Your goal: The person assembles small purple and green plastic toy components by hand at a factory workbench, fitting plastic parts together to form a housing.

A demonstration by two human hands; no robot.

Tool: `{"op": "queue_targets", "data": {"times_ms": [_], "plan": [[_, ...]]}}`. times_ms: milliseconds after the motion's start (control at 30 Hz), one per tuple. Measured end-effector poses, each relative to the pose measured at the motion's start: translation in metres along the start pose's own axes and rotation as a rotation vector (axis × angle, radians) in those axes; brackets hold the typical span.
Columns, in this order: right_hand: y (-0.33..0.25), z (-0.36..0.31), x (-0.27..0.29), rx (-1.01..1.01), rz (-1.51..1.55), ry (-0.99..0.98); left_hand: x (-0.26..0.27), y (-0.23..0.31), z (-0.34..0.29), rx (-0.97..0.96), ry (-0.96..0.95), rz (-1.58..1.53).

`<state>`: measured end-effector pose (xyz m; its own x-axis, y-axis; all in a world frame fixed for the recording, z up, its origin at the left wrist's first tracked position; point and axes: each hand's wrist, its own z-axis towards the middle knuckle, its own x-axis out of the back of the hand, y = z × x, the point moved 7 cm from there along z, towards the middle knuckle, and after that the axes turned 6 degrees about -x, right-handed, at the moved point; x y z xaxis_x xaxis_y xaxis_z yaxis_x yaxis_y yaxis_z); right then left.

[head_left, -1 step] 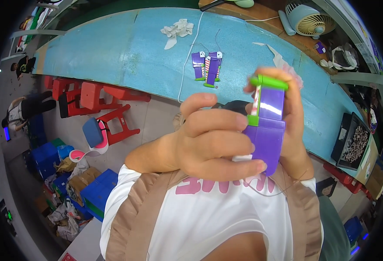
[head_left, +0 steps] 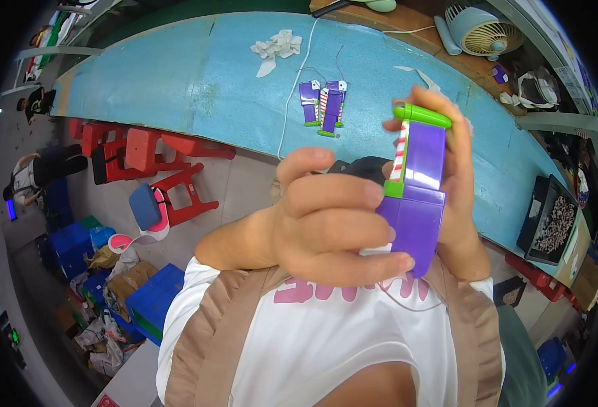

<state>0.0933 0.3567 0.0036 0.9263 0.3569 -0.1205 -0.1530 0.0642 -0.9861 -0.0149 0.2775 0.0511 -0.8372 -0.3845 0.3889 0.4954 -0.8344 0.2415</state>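
Right of centre: right hand [head_left: 457,176] clamped around purple-green case [head_left: 423,159]; left hand [head_left: 329,227] fingertips against lower-left edge, grip indeterminable.

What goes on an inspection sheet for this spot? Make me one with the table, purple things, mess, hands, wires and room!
Surface: blue table, shiny in patches.
Job's things: purple piece in the hands; similar pieces grouped on the table.
Clutter: crumpled tissue on the table; black tray of small bits at its right end.
Left hand: fingers at the held piece's lower left side.
Right hand: holds it from the right.
Cables: white cord across the table; thin wire below the held piece.
Surroundings: red stools, blue bins, fan, people at far left.
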Motion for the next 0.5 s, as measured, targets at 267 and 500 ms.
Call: {"op": "queue_targets", "data": {"times_ms": [267, 500], "plan": [[0.021, 0.0, 0.005, -0.026, -0.104, -0.068, -0.001, 0.003, -0.001, -0.04, -0.004, 0.023], [0.025, -0.001, 0.003, -0.071, -0.058, -0.085, 0.002, -0.001, 0.001, 0.001, 0.091, -0.025]]}}
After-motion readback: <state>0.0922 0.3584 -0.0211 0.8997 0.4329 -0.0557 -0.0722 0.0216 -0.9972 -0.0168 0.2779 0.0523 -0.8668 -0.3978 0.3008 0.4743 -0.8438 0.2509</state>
